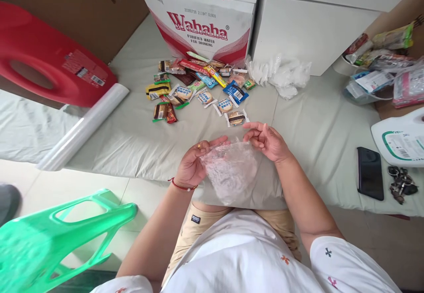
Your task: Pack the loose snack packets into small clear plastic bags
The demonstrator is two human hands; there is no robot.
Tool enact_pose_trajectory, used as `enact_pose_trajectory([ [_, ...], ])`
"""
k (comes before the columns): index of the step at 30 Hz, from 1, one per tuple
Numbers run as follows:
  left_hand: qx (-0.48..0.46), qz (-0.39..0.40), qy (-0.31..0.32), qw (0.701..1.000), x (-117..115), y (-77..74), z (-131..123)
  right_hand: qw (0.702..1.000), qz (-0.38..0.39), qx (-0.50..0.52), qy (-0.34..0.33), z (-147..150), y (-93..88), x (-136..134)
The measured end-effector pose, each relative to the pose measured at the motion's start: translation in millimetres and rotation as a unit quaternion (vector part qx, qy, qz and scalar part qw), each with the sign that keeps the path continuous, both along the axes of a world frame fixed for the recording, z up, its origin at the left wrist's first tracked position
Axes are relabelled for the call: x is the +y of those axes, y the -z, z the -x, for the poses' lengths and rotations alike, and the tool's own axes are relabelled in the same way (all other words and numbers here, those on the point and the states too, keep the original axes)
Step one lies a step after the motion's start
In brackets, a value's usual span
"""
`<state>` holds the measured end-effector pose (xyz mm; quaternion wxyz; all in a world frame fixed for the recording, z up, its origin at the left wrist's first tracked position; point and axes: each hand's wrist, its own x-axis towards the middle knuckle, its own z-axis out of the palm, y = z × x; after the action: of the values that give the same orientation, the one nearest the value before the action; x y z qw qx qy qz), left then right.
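A clear, crinkled plastic bag (pixel 230 173) hangs between my two hands, just above the cloth's front edge. My left hand (pixel 194 162) grips its upper left side, thumb on top; a ring and a red bracelet show on that side. At the upper right corner, my right hand (pixel 266 142) pinches the bag's rim between thumb and fingers, with the index finger stretched out. Just beyond lies a wrapped sandwich biscuit (pixel 236 117). A heap of packaged snacks (pixel 198 81) spreads farther back, among them a blue packet (pixel 235 92) and a yellow one (pixel 158 91).
Crumpled plastic bags (pixel 281 74) lie by a Wahaba-style white carton (pixel 205 23). A plastic roll (pixel 84 125) and red jug (pixel 49 58) are left. A phone (pixel 370 173), keys (pixel 402 184) and white bottle (pixel 402 138) lie right. A green stool (pixel 43 240) stands below left.
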<state>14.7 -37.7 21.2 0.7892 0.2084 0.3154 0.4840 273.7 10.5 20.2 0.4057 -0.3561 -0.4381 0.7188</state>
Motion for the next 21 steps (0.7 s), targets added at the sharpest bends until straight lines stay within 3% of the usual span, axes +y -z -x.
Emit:
enact_pose_trajectory([
  [8,0.025,0.010,-0.068,0.997,14,0.6,1,0.989,0.000,-0.063,-0.134,4,6.6,-3],
  [10,0.049,-0.002,-0.099,0.994,18,5.0,-1,0.987,0.007,-0.076,-0.139,7,7.0,-4],
  [12,0.116,-0.029,-0.173,0.978,19,11.7,-4,0.990,0.034,-0.091,-0.106,9,7.3,-3],
  [14,0.247,-0.091,-0.280,0.923,16,17.2,-5,0.992,0.077,-0.096,-0.042,10,8.0,0],
  [16,0.410,-0.196,-0.349,0.820,9,18.4,-8,0.989,0.112,-0.090,0.021,10,8.8,3],
  [18,0.530,-0.321,-0.333,0.711,-2,15.7,-14,0.987,0.128,-0.081,0.061,11,9.2,6],
  [21,0.585,-0.474,-0.222,0.619,-17,12.4,-30,0.985,0.136,-0.068,0.083,12,8.4,7],
])
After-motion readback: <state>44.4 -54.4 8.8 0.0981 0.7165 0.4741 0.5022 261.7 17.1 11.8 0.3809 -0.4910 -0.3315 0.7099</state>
